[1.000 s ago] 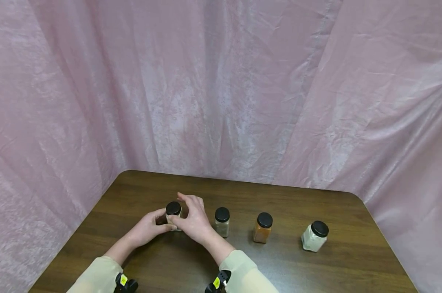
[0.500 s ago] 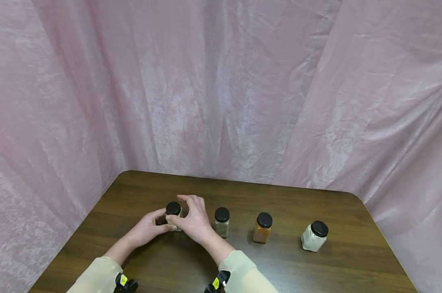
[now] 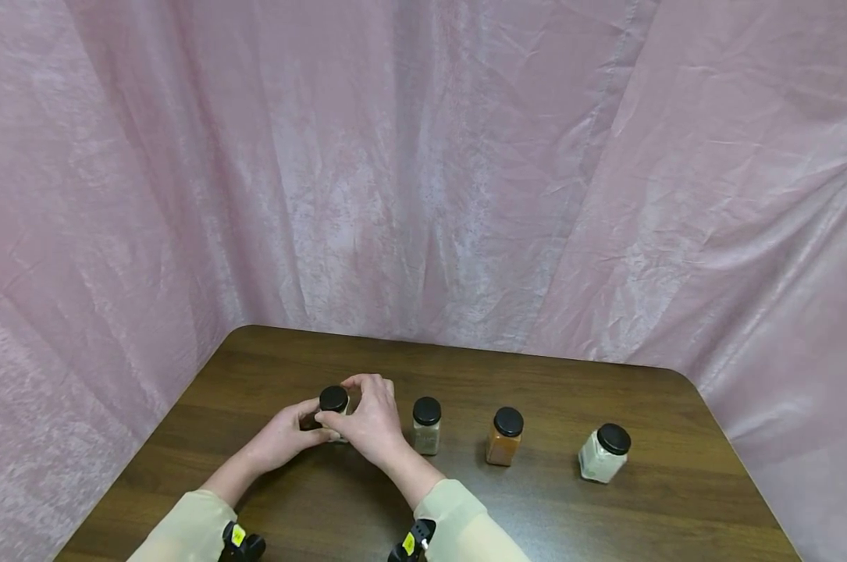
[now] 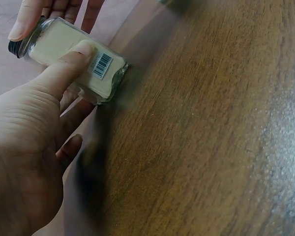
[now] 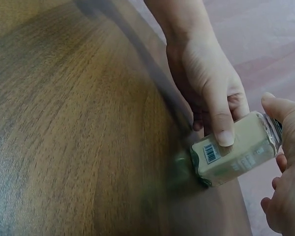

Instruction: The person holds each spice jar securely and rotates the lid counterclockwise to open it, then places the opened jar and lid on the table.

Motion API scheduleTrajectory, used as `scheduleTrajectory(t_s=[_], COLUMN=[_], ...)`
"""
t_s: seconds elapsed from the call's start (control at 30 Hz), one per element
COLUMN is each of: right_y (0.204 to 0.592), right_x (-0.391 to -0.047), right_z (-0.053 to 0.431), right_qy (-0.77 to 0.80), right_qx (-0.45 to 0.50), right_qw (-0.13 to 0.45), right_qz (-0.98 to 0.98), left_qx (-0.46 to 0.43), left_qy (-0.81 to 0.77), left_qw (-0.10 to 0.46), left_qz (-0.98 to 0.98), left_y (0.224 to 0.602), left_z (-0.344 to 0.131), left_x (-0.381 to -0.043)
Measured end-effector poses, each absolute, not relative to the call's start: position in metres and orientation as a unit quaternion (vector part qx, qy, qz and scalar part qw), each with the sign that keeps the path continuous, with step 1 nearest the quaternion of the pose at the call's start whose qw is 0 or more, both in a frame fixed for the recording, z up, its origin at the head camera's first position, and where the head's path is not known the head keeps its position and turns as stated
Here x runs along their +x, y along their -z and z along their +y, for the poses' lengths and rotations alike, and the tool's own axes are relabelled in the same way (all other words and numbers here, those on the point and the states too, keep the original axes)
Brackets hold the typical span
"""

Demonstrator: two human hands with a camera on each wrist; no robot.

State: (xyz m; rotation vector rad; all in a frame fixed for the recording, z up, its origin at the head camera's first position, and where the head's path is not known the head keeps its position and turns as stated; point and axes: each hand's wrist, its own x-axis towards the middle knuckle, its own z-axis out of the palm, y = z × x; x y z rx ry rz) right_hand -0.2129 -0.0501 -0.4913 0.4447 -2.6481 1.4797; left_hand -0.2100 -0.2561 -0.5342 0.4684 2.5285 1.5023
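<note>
A square glass spice jar (image 4: 56,42) of pale powder, with a black lid (image 3: 334,398) and a barcode label, stands at the left of the row. My left hand (image 3: 282,441) grips its body, the thumb lying across the face beside the barcode in both wrist views. Round the lid, my right hand (image 3: 374,421) has its thumb on the near side and its index finger on the far side. In the right wrist view the right hand (image 5: 292,147) hides most of the lid. The lid sits on the jar.
To the right on the brown wooden table (image 3: 311,515) stand a jar of greyish-green seasoning (image 3: 426,427), a jar of orange powder (image 3: 504,437) and a jar of white contents (image 3: 603,453), all black-lidded. A pink curtain (image 3: 423,172) hangs behind the table.
My right thumb has shifted slightly leftward along the near side of the lid, and the right wrist has turned a little. The left hand and the other jars stay in place.
</note>
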Motion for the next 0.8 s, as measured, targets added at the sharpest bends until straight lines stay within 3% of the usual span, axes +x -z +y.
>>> scheduleTrajectory(t_s=[0.8], right_y=[0.4923], right_x=[-0.2111], right_z=[-0.0488], right_qy=[-0.506], right_qx=[0.151], right_qw=[0.031], right_qz=[-0.848], left_qx=[0.145], left_qy=[-0.499], left_qw=[0.081], left_qz=[0.851], left_y=[0.5317], left_z=[-0.2552], left_x=[-0.2097])
